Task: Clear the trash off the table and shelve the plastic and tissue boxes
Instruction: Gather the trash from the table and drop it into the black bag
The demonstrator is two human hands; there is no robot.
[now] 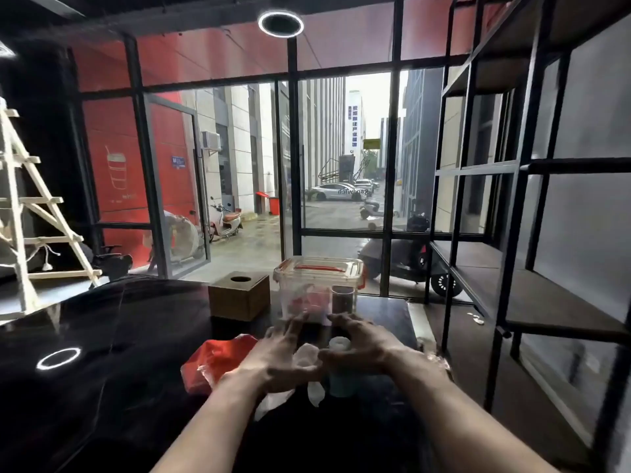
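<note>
Clear plastic box (pixel 319 288) with an orange-clipped lid stands at the far edge of the dark glossy tabletop (pixel 119 336), holding blurred red contents and a brown jar-like shape. Just beside it on the left sits the wooden tissue box (pixel 239 297), a round hole in its top. Nearer the person lies the trash: a crumpled red wrapper (pixel 215 363), some whitish crumpled plastic or tissue (pixel 307 356), and a pale cup (pixel 341 373) with a white top. The left hand (pixel 276 356) hovers over the wrapper and the white scraps, fingers spread and loose, gripping nothing. The right hand (pixel 362 346) curves above the cup with fingers apart; whether it touches the cup is unclear through the blur. To the right stands an empty black metal shelf (pixel 519 254), and ahead, glass walls (pixel 341 165) face a street.
</note>
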